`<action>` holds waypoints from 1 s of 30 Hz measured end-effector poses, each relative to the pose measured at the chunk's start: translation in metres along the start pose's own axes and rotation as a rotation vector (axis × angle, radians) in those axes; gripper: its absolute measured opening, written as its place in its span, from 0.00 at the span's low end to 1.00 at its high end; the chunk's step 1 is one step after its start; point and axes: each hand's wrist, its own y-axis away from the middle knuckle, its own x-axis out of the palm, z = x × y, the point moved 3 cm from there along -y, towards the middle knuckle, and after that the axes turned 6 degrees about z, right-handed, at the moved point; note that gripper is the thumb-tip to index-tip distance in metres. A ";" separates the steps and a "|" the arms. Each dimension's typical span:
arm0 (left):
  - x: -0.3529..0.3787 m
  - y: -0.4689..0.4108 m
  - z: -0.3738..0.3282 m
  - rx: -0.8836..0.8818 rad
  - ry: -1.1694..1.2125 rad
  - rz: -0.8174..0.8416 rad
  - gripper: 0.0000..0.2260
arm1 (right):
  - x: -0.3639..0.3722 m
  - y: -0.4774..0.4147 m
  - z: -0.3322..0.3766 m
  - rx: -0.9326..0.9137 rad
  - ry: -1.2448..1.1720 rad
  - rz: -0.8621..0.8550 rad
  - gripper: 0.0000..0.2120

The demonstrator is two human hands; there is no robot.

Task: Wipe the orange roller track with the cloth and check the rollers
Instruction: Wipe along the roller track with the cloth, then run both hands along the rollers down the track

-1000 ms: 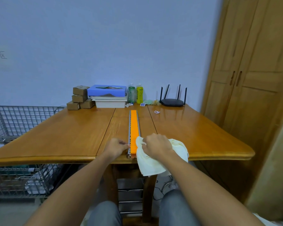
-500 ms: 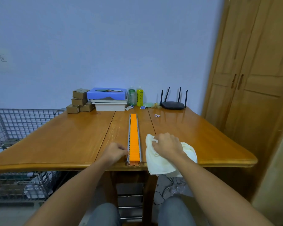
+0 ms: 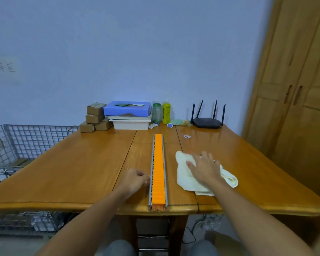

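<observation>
Now the orange roller track lies along the middle of the wooden table, running straight away from the near edge toward the far wall, its near end flush with the table's rim and its orange rollers framed by two thin metal rails. Just right of it, apart from the rail, the pale yellow cloth sits crumpled on the tabletop. The right hand rests flat on top of the cloth with its fingers spread and relaxed, pressing down rather than gripping. The left hand is at the track's left rail, loosely curled, its fingertips at or touching the metal edge; whether they pinch the rail cannot be told. At the far side of the table stand a pile of small cardboard boxes, a blue box stacked on white trays, two bottles, one green and one yellow, and a black router with four upright antennas. A wire basket stands left of the table, and a wooden wardrobe fills the right side.
</observation>
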 end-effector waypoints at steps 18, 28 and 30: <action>-0.005 -0.114 -0.015 0.025 -0.108 -0.125 0.07 | -0.004 -0.093 0.043 -0.123 -0.203 -0.088 0.18; 0.002 -0.200 -0.017 -0.030 -0.179 -0.117 0.12 | 0.022 -0.177 0.097 -0.131 -0.307 0.097 0.20; 0.001 -0.218 -0.017 -0.031 -0.178 -0.116 0.14 | 0.030 -0.194 0.105 -0.134 -0.300 0.119 0.21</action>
